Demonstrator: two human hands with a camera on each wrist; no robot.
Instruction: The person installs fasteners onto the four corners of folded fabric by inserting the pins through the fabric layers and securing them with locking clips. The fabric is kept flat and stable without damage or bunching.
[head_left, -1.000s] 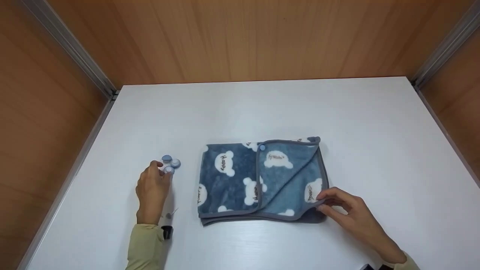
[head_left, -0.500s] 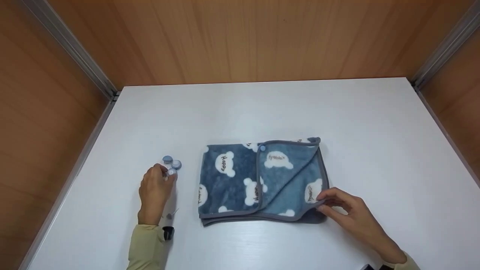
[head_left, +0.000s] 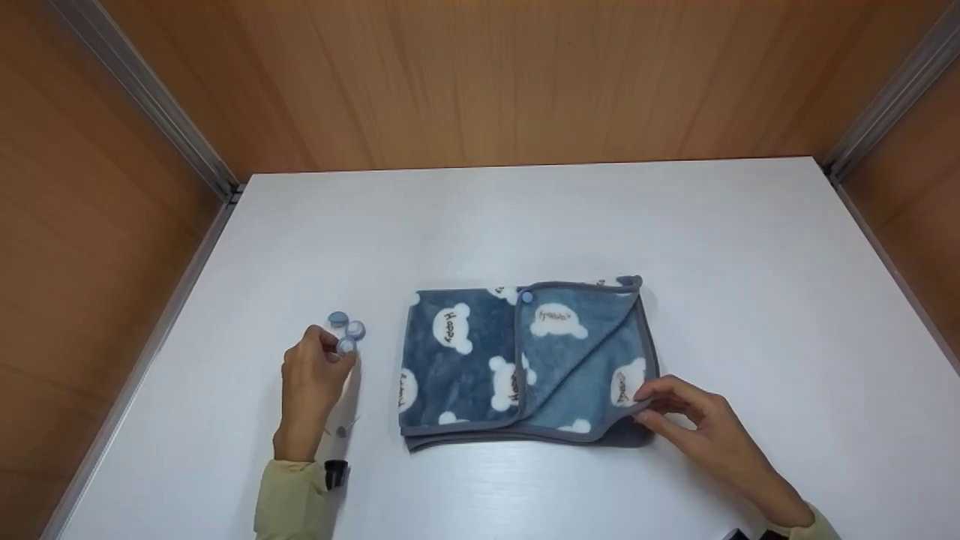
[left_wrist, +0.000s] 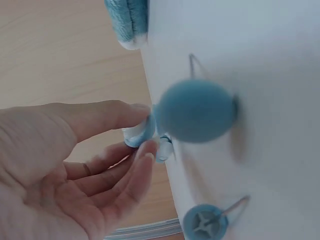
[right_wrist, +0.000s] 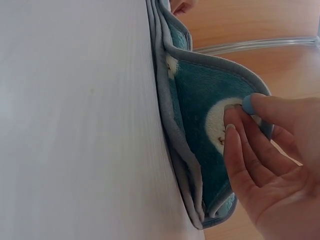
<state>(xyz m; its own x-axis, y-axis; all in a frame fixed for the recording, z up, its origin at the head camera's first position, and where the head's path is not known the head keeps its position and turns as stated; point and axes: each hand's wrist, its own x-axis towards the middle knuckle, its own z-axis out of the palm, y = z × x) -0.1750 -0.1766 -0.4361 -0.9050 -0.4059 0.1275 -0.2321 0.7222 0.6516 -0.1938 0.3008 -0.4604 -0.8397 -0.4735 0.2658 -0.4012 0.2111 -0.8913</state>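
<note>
A folded blue fleece blanket (head_left: 465, 375) with white bear heads lies mid-table. At its near right corner my right hand (head_left: 694, 420) pinches the grey-bound edge, lifting it slightly. In the right wrist view a small blue round piece (right_wrist: 247, 104) shows at the thumb tip against the fleece. To the left, my left hand (head_left: 311, 382) pinches a blue-and-white cap (head_left: 346, 346) between thumb and fingers. Two similar caps, one domed cap (head_left: 338, 319) and one round cap (head_left: 355, 330), sit just beyond it. A blue button-like piece (head_left: 527, 297) is on the blanket's far edge.
Near the left wrist lie two blue-headed pins; the left wrist view shows a blurred domed pin (left_wrist: 195, 111) and a ribbed pin (left_wrist: 205, 222) with its needle out. Wooden panels (head_left: 525, 82) with metal corner rails border the white table (head_left: 750, 262).
My left hand has shifted slightly right and nearer, and its fingertips have closed on the nearest cap. The right hand keeps its grip on the blanket corner.
</note>
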